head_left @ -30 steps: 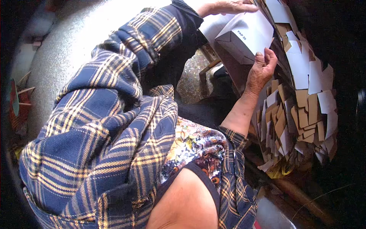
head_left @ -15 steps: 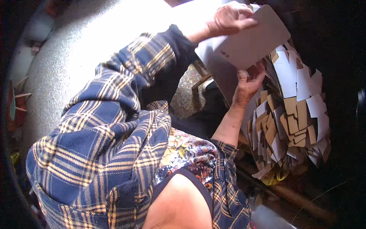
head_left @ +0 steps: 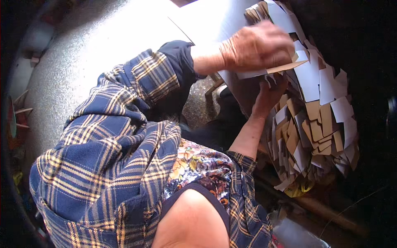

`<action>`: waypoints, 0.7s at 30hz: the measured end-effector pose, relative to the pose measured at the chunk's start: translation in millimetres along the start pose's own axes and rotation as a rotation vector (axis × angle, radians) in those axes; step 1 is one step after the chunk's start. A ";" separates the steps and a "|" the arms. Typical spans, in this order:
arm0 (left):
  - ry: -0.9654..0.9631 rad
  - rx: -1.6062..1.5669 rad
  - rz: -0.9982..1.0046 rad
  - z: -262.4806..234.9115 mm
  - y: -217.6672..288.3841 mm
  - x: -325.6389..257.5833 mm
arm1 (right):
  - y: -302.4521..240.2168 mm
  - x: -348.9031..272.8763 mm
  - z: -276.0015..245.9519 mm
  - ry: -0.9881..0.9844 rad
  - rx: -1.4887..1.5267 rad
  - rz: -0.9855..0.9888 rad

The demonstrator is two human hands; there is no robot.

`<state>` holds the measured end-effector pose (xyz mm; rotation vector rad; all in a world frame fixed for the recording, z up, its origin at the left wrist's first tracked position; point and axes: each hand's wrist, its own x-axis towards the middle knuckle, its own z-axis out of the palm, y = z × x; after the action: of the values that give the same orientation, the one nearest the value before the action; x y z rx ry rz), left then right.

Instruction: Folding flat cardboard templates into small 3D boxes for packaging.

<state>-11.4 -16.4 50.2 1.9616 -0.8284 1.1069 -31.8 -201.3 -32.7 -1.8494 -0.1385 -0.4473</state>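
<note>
My sleeves and shirt, seen from above

I wear a blue plaid overshirt with cream and yellow lines, a dark cuff showing at my left wrist, and a flowered top underneath at the frame's lower centre.

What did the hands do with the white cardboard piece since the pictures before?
The left hand has turned the white cardboard piece from a raised, folded shape to lying flat, and now presses down on top of it over the stack of cardboard pieces. The right hand has slid underneath the piece's edge. The stack and the speckled floor stayed as they were.
</note>
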 end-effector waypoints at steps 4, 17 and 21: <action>-0.387 -0.128 -0.487 5.1 -23.8 0.3 | -7.5 -6.0 2.4 -0.006 0.070 -0.023; -0.418 -0.294 -0.370 11.5 -29.7 -8.4 | -5.8 -4.0 -0.6 -0.078 0.465 0.060; -0.382 0.019 -0.318 22.2 -11.8 -23.5 | -19.9 -37.5 0.2 0.064 0.206 -0.163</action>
<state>-2.4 -24.4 17.9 2.2623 -0.6639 0.5664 -72.4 -189.9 -29.0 -1.6258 -0.2833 -0.5833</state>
